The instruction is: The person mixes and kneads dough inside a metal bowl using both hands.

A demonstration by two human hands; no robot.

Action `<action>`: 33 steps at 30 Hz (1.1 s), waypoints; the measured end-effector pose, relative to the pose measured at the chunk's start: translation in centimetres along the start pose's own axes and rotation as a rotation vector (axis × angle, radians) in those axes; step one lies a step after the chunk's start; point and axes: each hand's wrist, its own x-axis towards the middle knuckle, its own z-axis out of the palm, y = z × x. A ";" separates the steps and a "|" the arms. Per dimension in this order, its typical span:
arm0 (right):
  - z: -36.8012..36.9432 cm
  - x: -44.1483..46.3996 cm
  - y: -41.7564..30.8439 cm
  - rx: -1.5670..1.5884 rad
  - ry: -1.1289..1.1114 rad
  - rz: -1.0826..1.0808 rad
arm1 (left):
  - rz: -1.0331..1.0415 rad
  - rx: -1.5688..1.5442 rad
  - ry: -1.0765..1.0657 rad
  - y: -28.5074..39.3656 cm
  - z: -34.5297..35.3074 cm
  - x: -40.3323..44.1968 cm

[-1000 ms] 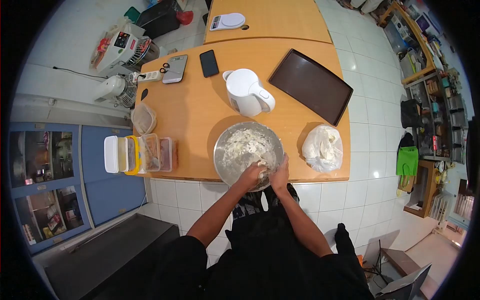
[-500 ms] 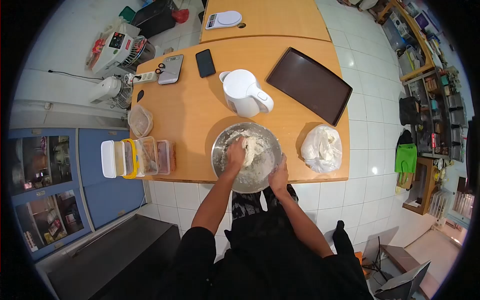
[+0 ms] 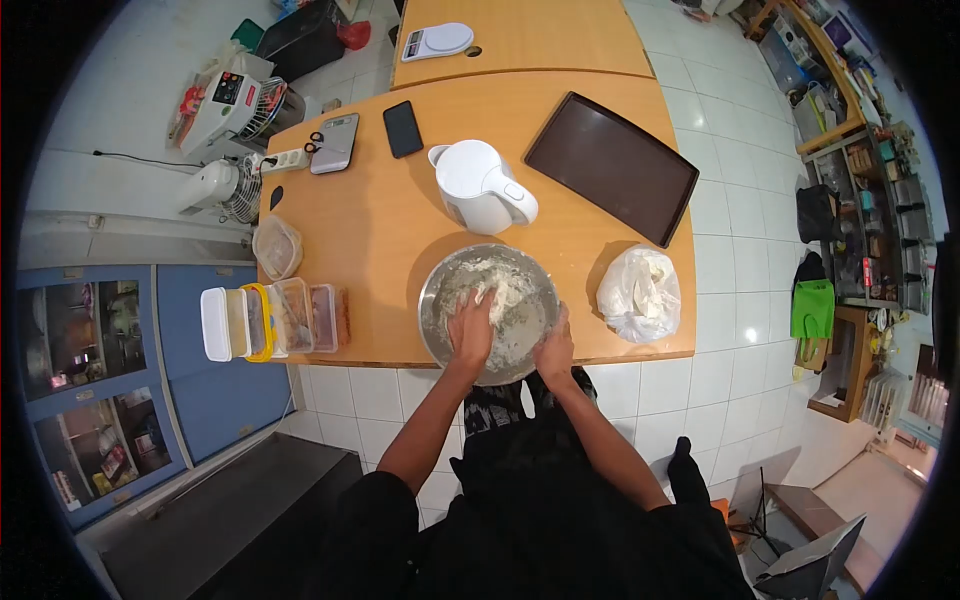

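Note:
A steel mixing bowl [image 3: 432, 338] sits at the table's front edge, its inside smeared with flour. Pale, shaggy dough [image 3: 508, 288] lies toward its far side. My left hand [image 3: 470, 330] reaches into the bowl, fingers stretched and slightly apart, fingertips touching the dough's left side. On the bowl's right, my right hand [image 3: 554, 348] is closed around the rim, thumb up along the outer wall. Just behind the bowl stands a white lidded jug [image 3: 470, 172]. To the right is a plastic bag of white flour [image 3: 640, 298].
A dark baking tray [image 3: 612, 165] lies at the back right. A phone [image 3: 403, 129], a scale [image 3: 340, 140] with scissors [image 3: 314, 143] and a power strip [image 3: 288, 160] are back left. Plastic containers [image 3: 292, 315] line the left edge. Another scale [image 3: 440, 40] sits farther back.
My left hand has drawn slightly back toward me and its fingers have straightened against the dough. My right hand keeps its hold on the bowl. The whole view has shifted a little.

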 end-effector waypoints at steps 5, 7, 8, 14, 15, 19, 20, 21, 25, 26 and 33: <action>-0.2 0.1 0.1 0.010 -0.002 -0.001 | 0.073 0.063 0.073 -1.8 2.3 0.5; 0.2 0.3 0.6 -0.026 0.002 -0.008 | 0.179 -0.049 0.104 -3.2 3.0 -0.6; 0.2 0.2 0.8 -0.020 0.009 -0.022 | 0.226 -0.104 0.123 -4.2 3.3 -1.2; 0.1 0.4 0.5 -0.017 0.009 -0.035 | 0.437 -0.379 0.118 -4.5 2.9 -2.0; -0.3 0.3 0.2 -0.014 0.005 -0.035 | 0.402 -0.440 0.059 -4.1 3.9 -1.8; -0.6 0.1 0.3 0.020 -0.049 0.017 | 0.190 -0.176 -0.214 -3.1 9.4 0.0; -0.5 0.1 0.4 0.028 -0.030 0.000 | 0.203 -0.160 -0.167 -3.1 10.0 0.2; -0.3 0.1 0.7 0.035 -0.010 -0.017 | 0.216 -0.146 -0.119 -3.1 10.7 0.4; -0.2 0.1 0.8 0.027 0.005 0.005 | 0.243 -0.472 0.077 -3.9 9.4 0.4; -0.5 0.3 0.6 0.020 0.004 0.008 | 0.186 -0.464 0.064 -3.8 8.1 0.6; -1.1 0.2 0.1 0.043 -0.019 0.000 | 0.195 -0.306 0.047 -3.6 4.1 -0.5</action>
